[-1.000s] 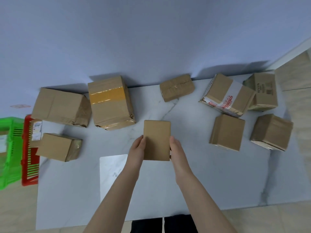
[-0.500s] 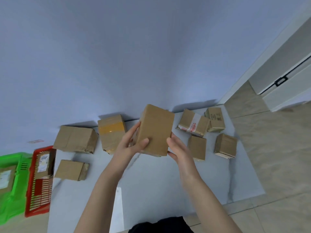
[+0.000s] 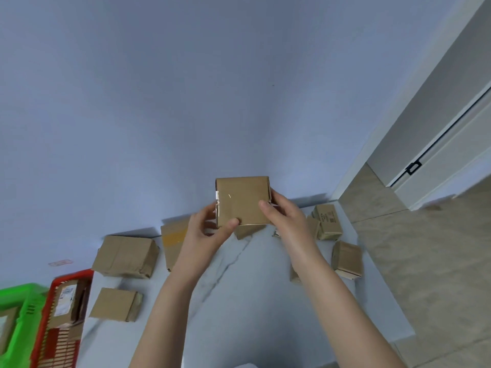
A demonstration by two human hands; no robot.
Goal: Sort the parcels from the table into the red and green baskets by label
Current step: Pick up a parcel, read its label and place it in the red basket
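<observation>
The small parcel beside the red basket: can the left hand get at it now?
Probably not yet: the left hand grips the raised parcel. Once freed, likely yes; only bare table lies before the small parcel.

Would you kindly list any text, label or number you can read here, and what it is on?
Nothing reads clearly.
White label on the parcel in the red basket: too blurred.
Dark print on the small box at far right: too small.
Pink sticker on the wall: blurred.
The held parcel: no text shows.
</observation>
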